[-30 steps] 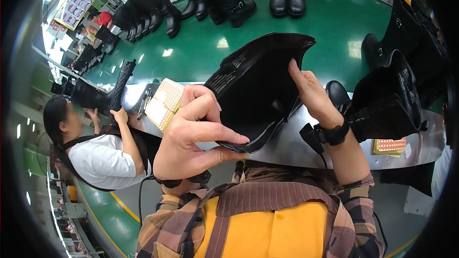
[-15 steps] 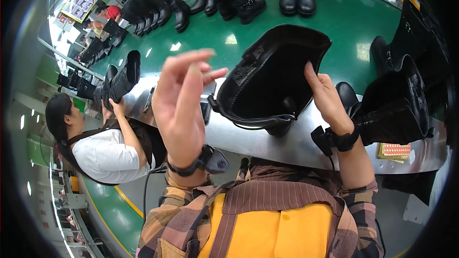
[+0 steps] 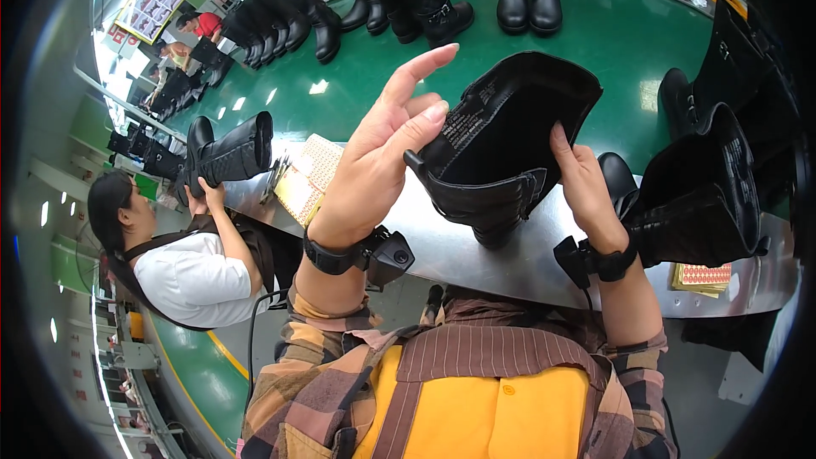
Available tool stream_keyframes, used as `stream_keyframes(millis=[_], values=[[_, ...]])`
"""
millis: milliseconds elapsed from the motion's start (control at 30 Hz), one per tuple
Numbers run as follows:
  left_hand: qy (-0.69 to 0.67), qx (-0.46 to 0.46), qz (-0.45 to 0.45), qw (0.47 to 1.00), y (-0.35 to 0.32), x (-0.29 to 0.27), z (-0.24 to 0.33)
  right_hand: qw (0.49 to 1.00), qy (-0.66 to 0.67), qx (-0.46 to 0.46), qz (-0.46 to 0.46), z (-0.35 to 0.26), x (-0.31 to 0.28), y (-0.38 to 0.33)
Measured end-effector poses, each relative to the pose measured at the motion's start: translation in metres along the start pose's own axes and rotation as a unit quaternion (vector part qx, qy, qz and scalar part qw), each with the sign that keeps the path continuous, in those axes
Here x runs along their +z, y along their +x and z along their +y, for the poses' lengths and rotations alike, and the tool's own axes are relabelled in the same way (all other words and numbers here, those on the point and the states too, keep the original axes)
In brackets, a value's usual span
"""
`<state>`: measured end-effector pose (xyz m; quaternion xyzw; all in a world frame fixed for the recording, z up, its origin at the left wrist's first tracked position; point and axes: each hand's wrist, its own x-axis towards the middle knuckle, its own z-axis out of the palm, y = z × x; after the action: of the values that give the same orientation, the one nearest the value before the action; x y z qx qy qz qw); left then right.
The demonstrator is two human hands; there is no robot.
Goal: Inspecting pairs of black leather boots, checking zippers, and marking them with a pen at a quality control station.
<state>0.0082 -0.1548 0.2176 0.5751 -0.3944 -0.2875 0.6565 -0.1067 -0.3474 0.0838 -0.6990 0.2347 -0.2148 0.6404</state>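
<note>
A tall black boot (image 3: 484, 200) stands on the metal table edge in front of me, its wide opening tilted toward me and printed text on the lining. My right hand (image 3: 586, 187) grips the right side of the opening, thumb inside and fingers outside. At the left rim, my left hand (image 3: 387, 140) has its index finger stretched up and away, with the thumb tip close to the boot's edge. Its other fingers are partly hidden behind the thumb. Whether anything small sticks to a fingertip cannot be seen. Both wrists wear black strapped devices.
Left of my hand lies a sheet of small stickers (image 3: 310, 174); another sticker stack (image 3: 703, 277) sits at the right. More boots (image 3: 693, 191) crowd the right side. A pair of boots (image 3: 529, 0) stands across the green table (image 3: 382, 68). To the left, a co-worker (image 3: 183, 246) holds a boot.
My left hand has moved right, from the air beside the boot to its left rim, uncovering the sticker sheet. The boot's opening has tilted slightly, with my right hand still on it.
</note>
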Motion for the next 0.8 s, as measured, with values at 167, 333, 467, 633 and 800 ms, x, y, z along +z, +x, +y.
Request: stream_keyframes(millis=[167, 333, 467, 633, 800], values=[[-0.076, 0.004, -0.002, 0.997, 0.002, 0.006, -0.003, 0.998, 0.033, 0.045, -0.025, 0.003, -0.005, 0.0], [-0.092, 0.005, 0.02, 0.996, 0.004, 0.012, -0.005, 0.992, 0.109, 0.056, -0.02, 0.005, -0.006, 0.0], [-0.099, 0.007, 0.02, 0.995, 0.006, 0.01, -0.006, 0.989, 0.122, 0.052, -0.071, 0.006, -0.005, 0.006], [0.003, 0.121, 0.073, 0.99, -0.004, -0.003, -0.034, 0.988, 0.12, -0.008, -0.097, 0.018, -0.012, -0.004], [0.02, 0.179, 0.138, 0.974, -0.048, -0.008, -0.105, 0.984, 0.115, 0.074, -0.113, 0.038, -0.046, -0.04]])
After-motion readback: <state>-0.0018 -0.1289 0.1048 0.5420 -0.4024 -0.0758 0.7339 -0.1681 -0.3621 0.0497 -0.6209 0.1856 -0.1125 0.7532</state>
